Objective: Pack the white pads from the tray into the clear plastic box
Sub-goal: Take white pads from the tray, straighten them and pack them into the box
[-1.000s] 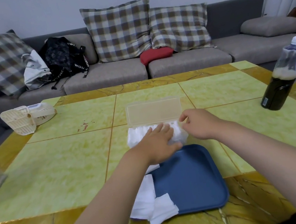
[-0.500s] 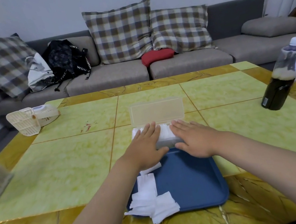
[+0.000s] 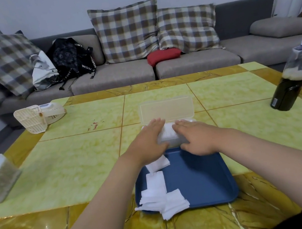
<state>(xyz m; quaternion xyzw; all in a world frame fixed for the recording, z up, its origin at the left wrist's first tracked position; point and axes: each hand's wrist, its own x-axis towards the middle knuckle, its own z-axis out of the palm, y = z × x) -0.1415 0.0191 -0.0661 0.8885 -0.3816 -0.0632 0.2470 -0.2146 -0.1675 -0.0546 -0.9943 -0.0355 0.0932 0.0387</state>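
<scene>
At frame centre, the left hand (image 3: 150, 141) and right hand (image 3: 194, 137) press flat, straight fingers (image 3: 184, 123) on white pads (image 3: 168, 132) in the clear plastic box (image 3: 167, 110), above the blue tray (image 3: 205, 180).

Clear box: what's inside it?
White pads sit inside the clear box, showing between the left hand and the right hand. Both hands lie flat on top and hide the rest, so how many are inside can't be seen.

The black fabric backpack (image 3: 71, 55) has white strap lettering; only "WOM" reads. The dark plastic bottle (image 3: 288, 93) has a label too small to read.
</scene>
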